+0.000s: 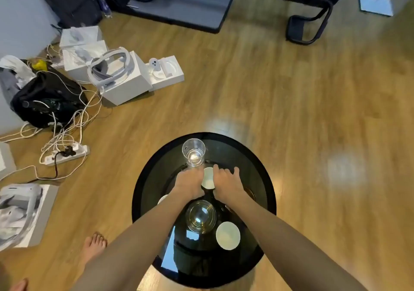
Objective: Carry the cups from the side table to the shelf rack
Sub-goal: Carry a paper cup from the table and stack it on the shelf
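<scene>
A round black glass side table (147,192) holds the cups. A small white cup (208,178) stands at its middle, between my two hands. My left hand (189,183) lies palm down against the cup's left side with its fingers curled; what is under them is hidden. My right hand (226,182) lies palm down against the cup's right side, thumb and fingers spread. A clear glass tumbler (193,153) stands just beyond my left hand. A wide clear glass cup (200,216) and a larger white cup (228,236) stand nearer me. Another white piece (162,199) peeks out under my left forearm.
The table stands on a wooden floor (291,111). To the left lie white boxes (125,82), a black bag (44,102), tangled cables and a power strip (67,155). A dark bench frame (309,28) is at the back. My bare foot (94,248) is left of the table.
</scene>
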